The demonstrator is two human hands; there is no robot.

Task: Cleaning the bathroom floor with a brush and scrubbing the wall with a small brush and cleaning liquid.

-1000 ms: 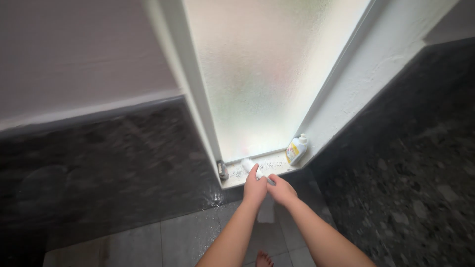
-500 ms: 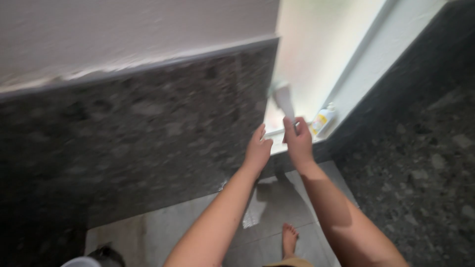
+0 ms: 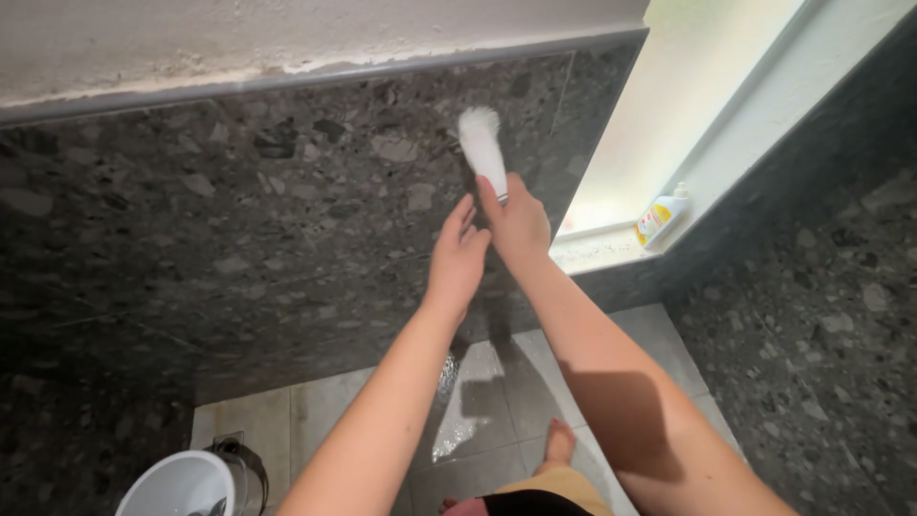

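Observation:
My right hand [image 3: 517, 225] grips the handle of a white scrub brush [image 3: 482, 145], whose bristled head is held up against the dark speckled stone wall [image 3: 239, 210]. Just to the left, my left hand [image 3: 457, 258] is raised with fingers spread, empty, close to the same wall. Both forearms reach forward from the bottom of the view.
A white and yellow bottle [image 3: 662, 217] stands on the wet white window sill [image 3: 597, 247] at the right, below frosted glass. Another dark stone wall [image 3: 821, 315] runs along the right. A white bucket [image 3: 181, 485] sits on the wet grey floor tiles [image 3: 478, 401]. My bare foot [image 3: 557, 445] shows below.
The brush was lifted from the window sill and carried left onto the dark wall. My view swung left with it, and my left hand let go and opened.

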